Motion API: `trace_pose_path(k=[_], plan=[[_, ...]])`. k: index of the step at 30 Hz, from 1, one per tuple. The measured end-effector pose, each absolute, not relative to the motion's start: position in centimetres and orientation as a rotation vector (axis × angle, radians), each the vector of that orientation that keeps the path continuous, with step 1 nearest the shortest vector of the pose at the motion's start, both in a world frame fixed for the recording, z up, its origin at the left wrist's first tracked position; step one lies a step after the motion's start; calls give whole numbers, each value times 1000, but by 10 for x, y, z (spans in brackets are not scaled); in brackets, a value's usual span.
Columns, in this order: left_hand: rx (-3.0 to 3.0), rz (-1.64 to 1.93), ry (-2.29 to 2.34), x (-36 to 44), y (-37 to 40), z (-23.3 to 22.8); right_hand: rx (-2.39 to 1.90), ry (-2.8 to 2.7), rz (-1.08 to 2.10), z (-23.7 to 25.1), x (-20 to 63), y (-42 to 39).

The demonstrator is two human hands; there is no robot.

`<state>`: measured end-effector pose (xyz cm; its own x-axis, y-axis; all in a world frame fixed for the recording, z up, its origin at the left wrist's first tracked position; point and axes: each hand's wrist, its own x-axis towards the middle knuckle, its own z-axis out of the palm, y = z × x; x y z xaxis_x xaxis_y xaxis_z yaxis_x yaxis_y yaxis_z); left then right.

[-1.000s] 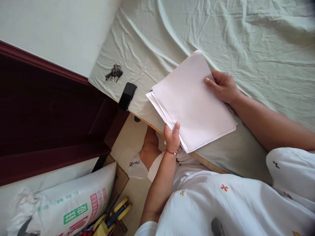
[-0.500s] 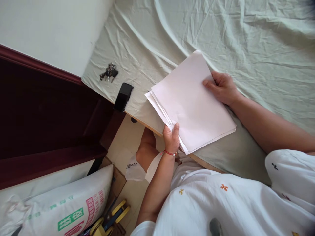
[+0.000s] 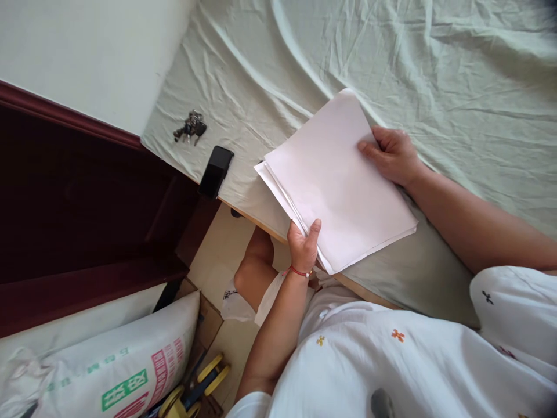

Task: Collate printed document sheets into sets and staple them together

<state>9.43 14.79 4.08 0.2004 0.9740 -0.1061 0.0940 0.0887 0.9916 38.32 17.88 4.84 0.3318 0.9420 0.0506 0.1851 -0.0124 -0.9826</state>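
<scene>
A stack of white paper sheets [image 3: 335,180] is held tilted over the near edge of the cloth-covered surface. My left hand [image 3: 303,247], with a red bracelet at the wrist, grips its lower left edge, thumb on top and fingers hidden beneath. On the opposite side my right hand [image 3: 394,154] clasps the right edge, its thumb lying on the top sheet and the other fingers mostly out of sight. Along the left side the sheets' edges are uneven and fanned slightly apart.
A pale green wrinkled cloth [image 3: 456,75] covers the surface. To the left lie a black phone [image 3: 216,172] near the edge and a bunch of keys [image 3: 190,127]. Below stand a printed white sack [image 3: 122,360], a yellow-wheeled object [image 3: 213,374] and dark red furniture [image 3: 87,203].
My left thumb has lifted a little and shifted right over the paper's edge. The stack and my right hand stay almost where they were.
</scene>
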Motion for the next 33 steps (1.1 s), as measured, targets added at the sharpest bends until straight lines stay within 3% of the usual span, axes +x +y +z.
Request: trace_pose_path(k=[33], plan=[[1392, 872, 1188, 92, 142, 39, -1603, -1295, 637, 51, 384, 171]])
